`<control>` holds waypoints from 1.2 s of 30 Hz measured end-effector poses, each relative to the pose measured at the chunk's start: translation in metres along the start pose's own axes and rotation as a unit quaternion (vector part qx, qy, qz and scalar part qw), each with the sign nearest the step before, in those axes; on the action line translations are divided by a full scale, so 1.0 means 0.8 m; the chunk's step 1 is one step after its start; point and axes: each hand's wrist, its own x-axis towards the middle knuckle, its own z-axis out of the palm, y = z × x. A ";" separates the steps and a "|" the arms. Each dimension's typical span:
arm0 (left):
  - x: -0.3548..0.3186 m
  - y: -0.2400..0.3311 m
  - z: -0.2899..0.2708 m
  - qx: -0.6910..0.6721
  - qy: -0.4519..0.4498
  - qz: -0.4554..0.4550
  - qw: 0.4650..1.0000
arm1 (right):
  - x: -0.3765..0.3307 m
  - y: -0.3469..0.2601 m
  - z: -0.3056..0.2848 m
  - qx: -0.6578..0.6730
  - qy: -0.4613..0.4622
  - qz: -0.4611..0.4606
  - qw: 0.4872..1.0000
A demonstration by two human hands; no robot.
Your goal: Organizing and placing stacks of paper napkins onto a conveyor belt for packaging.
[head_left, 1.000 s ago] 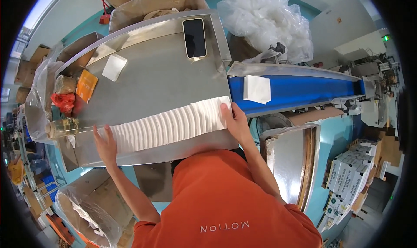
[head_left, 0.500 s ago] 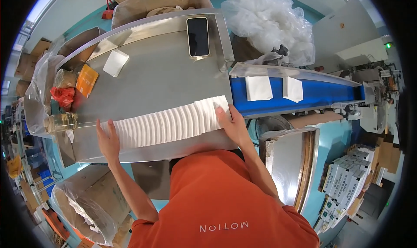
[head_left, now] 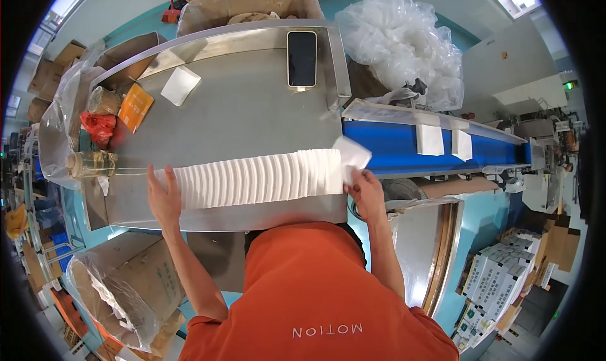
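Note:
A long row of white folded paper napkins [head_left: 252,181] stands packed on edge on the steel tabletop. At its left end my left hand [head_left: 164,197] rests with thumb and fingers apart, touching the end of the row. Just past the right end, my right hand [head_left: 368,195] pinches a single white folded napkin [head_left: 355,156] by its lower edge. That napkin is tilted, slightly blurred, and hangs at the near end of the blue conveyor belt [head_left: 379,140]. Farther along the belt lie two more folded napkins, a nearer one [head_left: 430,140] and a farther one [head_left: 462,145].
On the steel table [head_left: 240,108] lie a phone [head_left: 302,59], a loose white napkin [head_left: 181,85], an orange packet [head_left: 135,108], a red plastic bag [head_left: 99,128] and a jar [head_left: 95,164]. A raised metal rim borders the table. Clear plastic sheeting [head_left: 404,45] is heaped behind the belt.
My right hand has left the row's right end and moved right, now with a napkin in its fingers. The two napkins on the belt are farther right. My left hand stays at the row's left end.

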 end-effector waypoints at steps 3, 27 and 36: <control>-0.008 0.009 0.001 0.013 0.003 0.036 0.999 | -0.002 -0.006 0.030 -0.101 0.035 -0.088 0.990; -0.025 0.025 0.012 0.047 0.010 -0.012 0.999 | -0.016 -0.005 0.032 0.001 -0.073 0.074 0.995; -0.029 0.036 0.015 0.012 0.005 -0.003 1.000 | -0.012 -0.003 0.079 -0.289 0.006 -0.162 0.943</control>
